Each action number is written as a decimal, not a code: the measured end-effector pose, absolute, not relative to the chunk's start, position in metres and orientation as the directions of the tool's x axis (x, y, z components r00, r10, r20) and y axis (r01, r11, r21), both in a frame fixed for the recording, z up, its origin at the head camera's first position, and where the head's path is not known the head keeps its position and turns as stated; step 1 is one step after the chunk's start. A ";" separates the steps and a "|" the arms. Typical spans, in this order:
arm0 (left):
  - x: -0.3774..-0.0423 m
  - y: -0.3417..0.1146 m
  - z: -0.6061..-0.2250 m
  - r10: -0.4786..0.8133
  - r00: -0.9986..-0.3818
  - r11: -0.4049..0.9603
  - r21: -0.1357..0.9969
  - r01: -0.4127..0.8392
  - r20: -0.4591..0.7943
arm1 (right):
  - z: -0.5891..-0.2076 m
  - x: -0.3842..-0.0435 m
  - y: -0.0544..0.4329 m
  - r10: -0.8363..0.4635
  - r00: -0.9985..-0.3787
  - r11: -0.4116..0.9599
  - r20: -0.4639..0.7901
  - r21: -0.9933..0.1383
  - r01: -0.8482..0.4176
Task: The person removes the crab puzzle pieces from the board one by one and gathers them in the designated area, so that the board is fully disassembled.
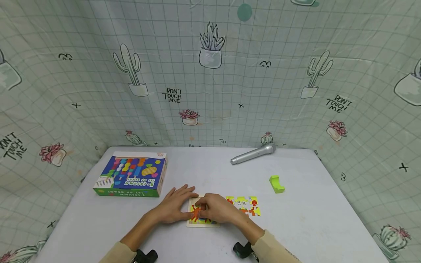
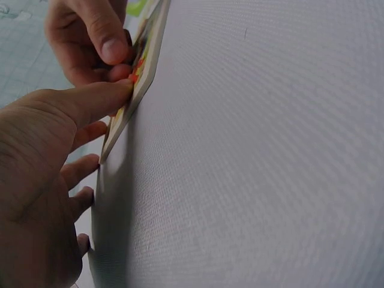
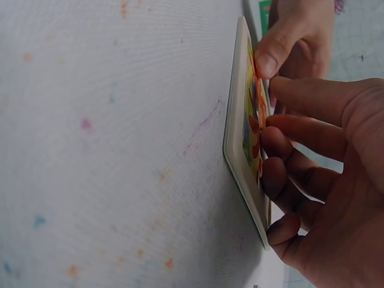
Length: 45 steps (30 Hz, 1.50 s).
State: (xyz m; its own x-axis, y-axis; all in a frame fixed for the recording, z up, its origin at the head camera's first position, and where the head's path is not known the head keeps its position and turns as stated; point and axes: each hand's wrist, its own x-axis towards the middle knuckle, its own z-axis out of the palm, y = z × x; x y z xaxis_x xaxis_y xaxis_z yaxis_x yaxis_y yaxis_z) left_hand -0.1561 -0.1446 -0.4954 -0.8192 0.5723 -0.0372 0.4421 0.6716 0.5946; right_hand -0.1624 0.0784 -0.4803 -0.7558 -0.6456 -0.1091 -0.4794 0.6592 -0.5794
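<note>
Square pale-rimmed jigsaw tray (image 1: 202, 225) with red-and-yellow pieces (image 1: 195, 214) inside, near the white table's (image 1: 315, 219) front. Leftmost, blue-and-green cardboard box (image 1: 129, 175), closed, contents hidden; left hand (image 1: 174, 206), fingers extended, thumb on the tray; right hand (image 1: 218, 208) bent over it, can't tell if it's pinching anything; loose yellow-and-red pieces (image 1: 254, 211); silver microphone (image 1: 252, 153); lime-green block (image 1: 276, 185).

This looks like a cloth-screened tabletop booth for recording; what kind of room lies beyond it cannot be told. Cactus-print cloth (image 1: 217, 95) with a drawn grid (its lettering reads "DON'T TOUCH ME") rises behind and along both sides of a white table (image 1: 194, 166). The right wrist view shows coloured specks (image 3: 86, 124) on that surface. A bead-set box (image 1: 133, 175), jigsaw pieces (image 1: 241, 200) and a silver microphone (image 1: 251, 154) give it a play-table look, while black wrist cameras (image 1: 243, 250) mark the recording side.
</note>
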 end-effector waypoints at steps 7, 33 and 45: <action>-0.156 -0.144 -0.494 0.570 -0.821 0.673 0.594 0.440 -0.038 | -0.481 -0.163 0.079 -0.641 -0.762 0.642 -0.087 -0.605 -0.471; -0.156 -0.143 -0.494 0.563 -0.825 0.676 0.600 0.428 -0.045 | -0.479 -0.165 0.082 -0.634 -0.770 0.568 -0.073 -0.719 -0.400; -0.157 -0.144 -0.495 0.563 -0.825 0.681 0.589 0.435 -0.042 | -0.480 -0.166 0.083 -0.643 -0.764 0.557 -0.056 -0.719 -0.416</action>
